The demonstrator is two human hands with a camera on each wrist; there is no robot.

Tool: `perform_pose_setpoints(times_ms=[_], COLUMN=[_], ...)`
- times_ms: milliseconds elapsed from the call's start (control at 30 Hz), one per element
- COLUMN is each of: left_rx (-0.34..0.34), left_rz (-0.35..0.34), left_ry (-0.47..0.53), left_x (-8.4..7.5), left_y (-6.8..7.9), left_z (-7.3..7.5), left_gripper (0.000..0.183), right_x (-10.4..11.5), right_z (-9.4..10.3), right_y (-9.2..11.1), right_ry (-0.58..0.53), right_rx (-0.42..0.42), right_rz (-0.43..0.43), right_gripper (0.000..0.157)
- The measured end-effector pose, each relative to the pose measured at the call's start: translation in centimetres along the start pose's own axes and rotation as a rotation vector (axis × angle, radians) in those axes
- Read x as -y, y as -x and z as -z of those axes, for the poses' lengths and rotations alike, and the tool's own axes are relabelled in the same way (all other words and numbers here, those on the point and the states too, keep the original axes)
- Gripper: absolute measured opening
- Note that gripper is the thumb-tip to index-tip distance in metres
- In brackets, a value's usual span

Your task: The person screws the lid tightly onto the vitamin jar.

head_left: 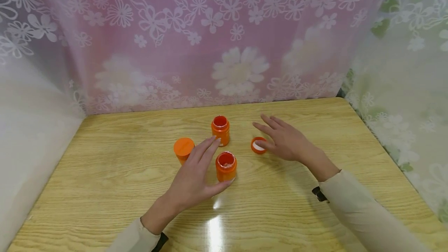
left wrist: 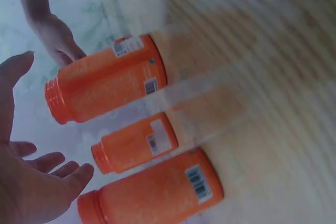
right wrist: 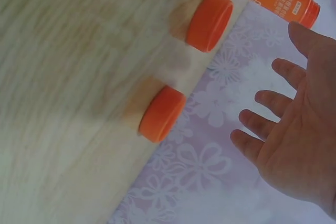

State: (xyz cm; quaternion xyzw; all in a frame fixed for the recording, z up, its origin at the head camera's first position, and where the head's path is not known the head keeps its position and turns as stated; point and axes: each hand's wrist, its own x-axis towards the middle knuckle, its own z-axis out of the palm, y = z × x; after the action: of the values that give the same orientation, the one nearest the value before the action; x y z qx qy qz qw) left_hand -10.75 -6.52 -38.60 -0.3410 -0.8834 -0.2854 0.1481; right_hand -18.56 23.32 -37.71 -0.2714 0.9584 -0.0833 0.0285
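Note:
My left hand [head_left: 190, 180] is spread around the near open orange bottle [head_left: 226, 171], thumb in front and fingers behind in the head view. Pinkish contents show inside that bottle's mouth. In the left wrist view a gap separates this hand from the bottles. A second uncapped bottle [head_left: 220, 132] stands upright behind the first. Left of both is a capped orange bottle [head_left: 183, 147], partly covered by my fingers. With fingers extended, my right hand [head_left: 288, 139] hovers above an orange cap [head_left: 258, 146] lying white liner up. The right wrist view also shows another orange cap [right wrist: 163, 114], hidden in the head view.
All of this rests on a light wood-grain table [head_left: 122, 174] with glare near its front. A pink floral curtain [head_left: 238, 30] hangs along the back edge. Pale sheets hang at the left and right sides, the right one [head_left: 402, 100] with leaves and flowers.

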Motion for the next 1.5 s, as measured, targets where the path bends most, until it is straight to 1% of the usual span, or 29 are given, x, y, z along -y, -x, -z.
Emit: perform_pose_setpoints(times_ms=[233,333,433,500,633,800,900,1000,1133,1267,1400,1500], left_rx=[0.102,0.132,0.153,0.160,0.163,0.174,0.179,0.172,0.170,0.177,0.184,0.196], left_rz=[0.260,0.338,0.394,0.411,0.427,0.469,0.501,0.513,0.523,0.540,0.537,0.523], left_ry=[0.190,0.310,0.430,0.490,0.548,0.555,0.571,0.603,0.636,0.649,0.643,0.626], left_x=[0.0,0.2,0.4,0.6,0.8,1.0,1.1,1.2,1.1,1.2,1.3,1.3], left_y=[0.1,0.1,0.0,0.0,0.0,0.0,-0.2,-0.3,-0.5,-0.5,-0.4,-0.4], left_z=[-1.3,-1.8,-2.3,-2.7,-3.3,-3.8,-4.1,-4.3,-4.4,-4.4,-4.4,-4.4], left_gripper=[0.096,0.093,0.092,0.091,0.093,0.093,0.091,0.090,0.089,0.087,0.086,0.077], right_x=[0.0,0.1,0.2,0.3,0.4,0.3,0.3,0.4,0.5,0.6,0.7,0.7], right_z=[-0.9,-1.3,-1.7,-1.9,-2.6,-3.2,-3.4,-3.6,-3.7,-3.9,-4.1,-4.2], right_y=[-0.2,-0.2,-0.3,-0.3,-0.4,-0.5,-0.4,-0.5,-0.6,-0.9,-1.2,-1.4], right_ry=[-0.034,-0.053,-0.056,-0.056,-0.044,-0.038,-0.052,-0.075,-0.131,-0.156,-0.115,-0.094], right_rx=[0.030,0.037,0.031,0.019,-0.002,-0.003,0.004,0.019,0.040,0.036,0.014,0.008], right_rz=[-0.014,-0.024,-0.018,-0.009,0.013,0.018,0.020,0.026,0.013,0.012,0.040,0.064], right_gripper=[0.061,0.059,0.059,0.059,0.059,0.060,0.060,0.060,0.060,0.059,0.052,0.044])
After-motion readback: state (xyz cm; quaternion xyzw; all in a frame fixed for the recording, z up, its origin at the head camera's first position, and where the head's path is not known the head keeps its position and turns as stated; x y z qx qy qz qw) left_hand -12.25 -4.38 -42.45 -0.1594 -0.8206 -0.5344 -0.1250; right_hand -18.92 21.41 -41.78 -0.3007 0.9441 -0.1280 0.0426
